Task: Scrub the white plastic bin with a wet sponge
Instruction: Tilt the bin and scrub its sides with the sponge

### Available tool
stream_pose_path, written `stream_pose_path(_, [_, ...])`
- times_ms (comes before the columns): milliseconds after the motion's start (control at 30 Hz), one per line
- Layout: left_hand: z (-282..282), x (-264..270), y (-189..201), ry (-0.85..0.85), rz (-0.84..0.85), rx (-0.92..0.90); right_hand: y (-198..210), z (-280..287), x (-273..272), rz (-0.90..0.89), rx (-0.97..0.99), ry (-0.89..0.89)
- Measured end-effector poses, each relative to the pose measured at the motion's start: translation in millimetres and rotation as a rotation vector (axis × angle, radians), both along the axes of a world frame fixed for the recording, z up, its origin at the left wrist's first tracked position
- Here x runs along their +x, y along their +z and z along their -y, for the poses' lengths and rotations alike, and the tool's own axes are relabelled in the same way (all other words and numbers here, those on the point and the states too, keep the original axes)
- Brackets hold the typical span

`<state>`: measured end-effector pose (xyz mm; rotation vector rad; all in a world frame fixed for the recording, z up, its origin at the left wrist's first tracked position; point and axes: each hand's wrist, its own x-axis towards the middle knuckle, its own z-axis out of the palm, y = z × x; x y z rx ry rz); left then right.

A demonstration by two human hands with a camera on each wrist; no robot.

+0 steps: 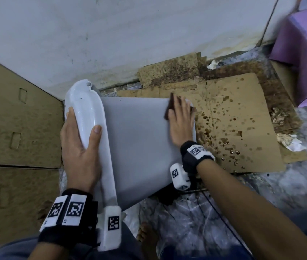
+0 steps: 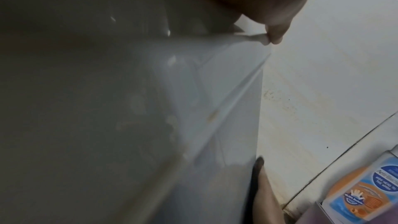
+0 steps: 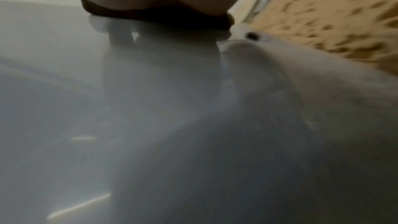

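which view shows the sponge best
The head view. There the dark sponge shows under the flat right hand, pressed on the white bin's far end. The right wrist view shows only its dark edge below the palm; the left wrist view, a blurred dark sliver.

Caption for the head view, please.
Left hand grips the white bin's rim; right hand presses a dark sponge on its side.

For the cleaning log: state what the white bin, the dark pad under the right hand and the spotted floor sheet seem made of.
White plastic bin: smooth plastic, glossy highlights along its rim. Dark brown scrub pad: probably abrasive fibre, matte; too hidden to confirm. Brown spotted floor sheet: cardboard, creased, stained.
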<state>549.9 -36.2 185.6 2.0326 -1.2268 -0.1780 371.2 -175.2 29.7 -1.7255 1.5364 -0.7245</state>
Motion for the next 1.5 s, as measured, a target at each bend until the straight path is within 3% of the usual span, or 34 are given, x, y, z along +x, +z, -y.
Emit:
stream_pose_path(133, [3, -2, 2, -0.018, 0.019, 0.003, -20, 22, -28, 0.054, 0.301, -0.158])
stream_pose_path(200, [5, -2, 2, -0.023, 0.027, 0.008, -16, 18, -26, 0.034, 0.325, -0.150])
stream_pose_path(333, [8, -2, 2, -0.009, 0.003, -0.004, 12, -24, 2, -0.039, -0.068, 0.114])
stream_pose_path(433, [7, -3, 2, -0.003, -0.007, 0.003, 32, -52, 20, 0.020, -0.131, 0.203])
stream_pose_path(533, [6, -3, 3, -0.014, -0.002, 0.007, 27, -45, 13, 0.049, -0.145, 0.218])
stream_pose_path(700, [5, -7, 4, -0.036, 0.009, -0.008, -14, 19, -23, 0.016, 0.203, -0.012])
stream_pose_path(867, [9, -6, 3, -0.031, 0.016, -0.009, -12, 31, -30, 0.048, 0.373, -0.042])
stream_pose_path(1200, [6, 0, 4, -0.025, 0.025, 0.012, 48, -47, 23, 0.033, -0.093, 0.188])
stream_pose_path(1500, [-5, -8, 5, -0.052, 0.017, -0.003, 97, -82, 49, 0.020, -0.284, 0.290])
